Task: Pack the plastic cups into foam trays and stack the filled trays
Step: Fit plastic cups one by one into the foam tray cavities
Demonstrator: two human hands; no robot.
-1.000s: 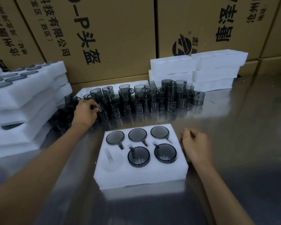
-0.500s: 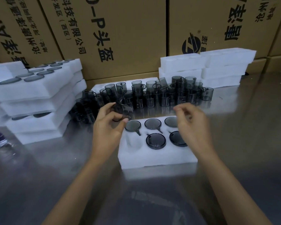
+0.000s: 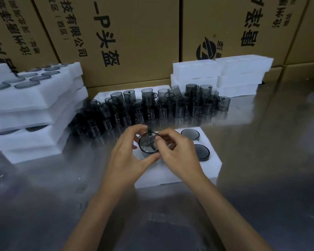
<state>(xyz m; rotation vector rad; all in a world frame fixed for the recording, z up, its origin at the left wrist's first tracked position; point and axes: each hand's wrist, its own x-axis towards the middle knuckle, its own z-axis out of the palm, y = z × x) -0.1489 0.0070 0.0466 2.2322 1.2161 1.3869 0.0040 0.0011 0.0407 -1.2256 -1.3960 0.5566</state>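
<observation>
Cup point(image 3: 149, 143) held over tray point(image 3: 203, 171) on desk point(image 3: 261, 160), fingers of left hand point(image 3: 129, 160) and right hand point(image 3: 178, 154) closed on its rim.

Reflective metal tabletop point(image 3: 261, 160), dim glare patches across surface. Behind it, wall of stacked brown cardboard boxes point(image 3: 134, 33) printed with black Chinese characters and a round logo point(image 3: 206, 49).

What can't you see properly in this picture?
All head view:
- Foam tray: its left pockets are covered by the left hand and right hand.
- Held cup: blurred, and fingers cover its sides.
- Loose cups: they overlap, so no count.
- Left stack of filled trays: cut off by the edge.
</observation>
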